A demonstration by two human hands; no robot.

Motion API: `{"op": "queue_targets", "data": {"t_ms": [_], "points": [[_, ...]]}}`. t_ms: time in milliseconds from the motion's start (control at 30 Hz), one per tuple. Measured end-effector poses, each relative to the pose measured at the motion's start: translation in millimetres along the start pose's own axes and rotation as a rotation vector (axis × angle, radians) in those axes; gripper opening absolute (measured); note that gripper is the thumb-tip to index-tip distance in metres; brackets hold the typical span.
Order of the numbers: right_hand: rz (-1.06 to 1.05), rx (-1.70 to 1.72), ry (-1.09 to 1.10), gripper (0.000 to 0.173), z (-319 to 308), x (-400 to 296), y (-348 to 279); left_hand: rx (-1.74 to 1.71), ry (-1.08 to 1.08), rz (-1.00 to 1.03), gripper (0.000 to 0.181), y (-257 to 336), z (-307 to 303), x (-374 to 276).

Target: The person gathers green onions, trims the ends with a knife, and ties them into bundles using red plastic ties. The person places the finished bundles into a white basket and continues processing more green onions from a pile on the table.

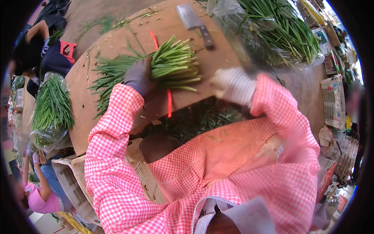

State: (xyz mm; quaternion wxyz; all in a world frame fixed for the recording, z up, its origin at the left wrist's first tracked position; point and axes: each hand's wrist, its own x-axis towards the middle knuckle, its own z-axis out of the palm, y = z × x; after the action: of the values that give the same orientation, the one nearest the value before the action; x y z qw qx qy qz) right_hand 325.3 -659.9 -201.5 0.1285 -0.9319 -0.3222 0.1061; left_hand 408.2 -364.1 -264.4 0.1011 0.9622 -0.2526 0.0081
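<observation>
A bunch of cut green stalks, resembling garlic chives [175, 63], lies across a brown wooden board [117, 44]. My left hand [138, 73], in a greyish knit glove, presses round the bunch, its fingers partly hidden. The pale stalk ends point right and the leafy tips spread left. A red tie strip [169, 103] shows on both sides of the bunch; its middle is hidden by the stalks. My right hand [233, 84], in a white striped glove, is motion-blurred over the board's right edge, apart from the bunch. Its fingers are unclear. Beyond it lies a cleaver [192, 22], handle towards me.
Loose long green stalks [289, 35] lie on clear plastic at the upper right. Another plastic-wrapped bundle [52, 102] rests at the left. Two people sit at the left, one near a red stool [67, 51]. Plastic crates [71, 184] stand beside me. Green trimmings [201, 120] lie below the board's edge.
</observation>
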Motion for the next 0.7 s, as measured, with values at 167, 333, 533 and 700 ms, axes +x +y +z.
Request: {"op": "queue_targets", "data": {"t_ms": [167,333,533,700], "points": [[-0.134,0.098,-0.085,0.022,50.1,26.4,-38.4,0.117,-0.16,-0.011,0.096,5.6,-12.6,-1.2],[-0.005,0.116,0.08,0.018,55.5,66.8,-6.3,0.069,-0.028,0.093,0.118,17.2,-13.8,-31.1],[0.128,0.123,0.129,0.026,2.3,54.5,43.1,0.085,0.001,0.079,0.112,17.5,-5.6,-34.7],[0.107,-0.037,0.267,0.039,-1.3,107.4,65.3,0.13,0.116,0.068,0.106,12.4,12.9,-39.0]]}}
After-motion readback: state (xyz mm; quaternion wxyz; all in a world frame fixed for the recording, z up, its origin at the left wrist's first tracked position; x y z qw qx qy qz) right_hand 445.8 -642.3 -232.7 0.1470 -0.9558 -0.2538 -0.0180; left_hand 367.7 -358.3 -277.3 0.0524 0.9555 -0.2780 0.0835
